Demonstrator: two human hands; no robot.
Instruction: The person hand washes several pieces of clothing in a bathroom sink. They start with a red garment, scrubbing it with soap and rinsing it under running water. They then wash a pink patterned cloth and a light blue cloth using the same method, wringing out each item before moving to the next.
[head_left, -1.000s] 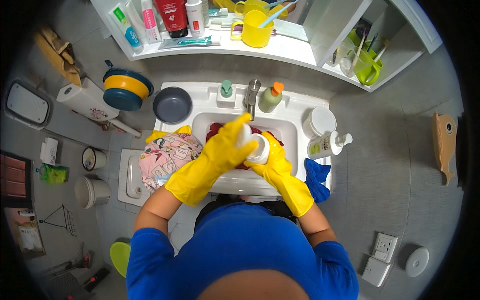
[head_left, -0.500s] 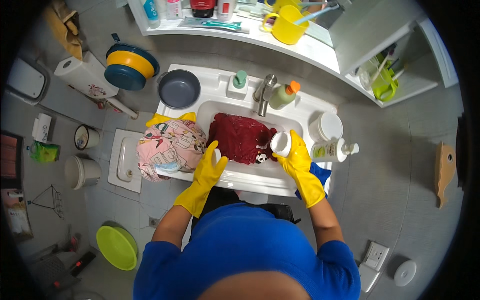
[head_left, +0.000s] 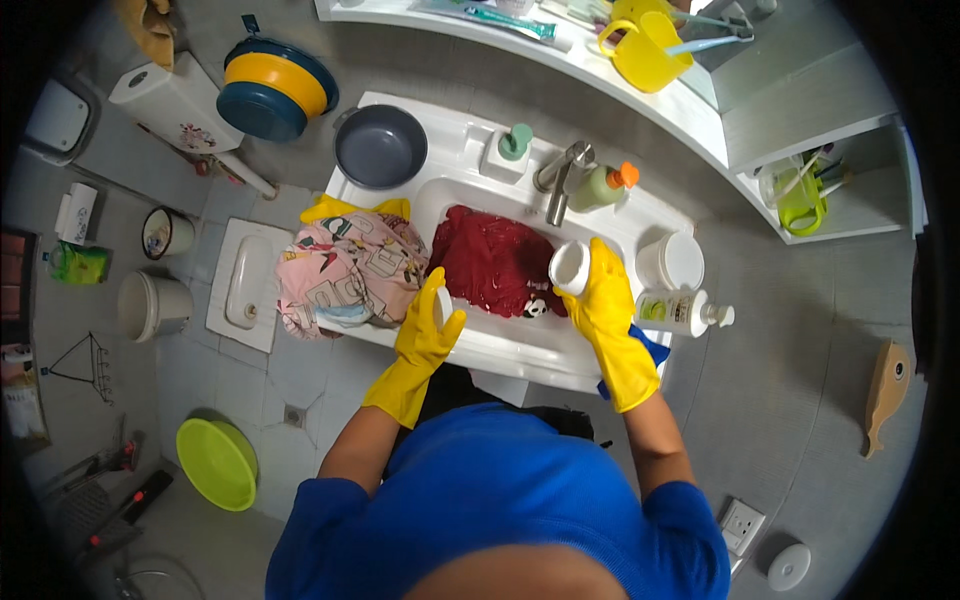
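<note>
My right hand (head_left: 612,310), in a yellow rubber glove, grips an open white jar (head_left: 570,267) by its side, over the sink's right end. Its mouth faces up and toward the left. In my left hand (head_left: 423,330), gloved the same way, is a small round white lid (head_left: 442,306), mostly hidden by the fingers, at the sink's front rim. Between the hands, a wet dark-red garment (head_left: 487,258) with a panda motif lies in the white sink (head_left: 530,352). A pink printed cloth (head_left: 350,268) is heaped on the left of the counter, close to my left hand.
At the back stand a grey basin (head_left: 380,147), a soap dispenser (head_left: 506,152), the faucet (head_left: 568,182) and a green bottle with an orange top (head_left: 605,187). A white tub (head_left: 670,262) and a pump bottle (head_left: 680,312) flank my right hand. A shelf (head_left: 560,60) overhangs the back.
The whole view has shifted and tilted slightly. Both hands keep nearly the same places at the sink, still holding the jar and the lid; the jar's opening shows a little more.
</note>
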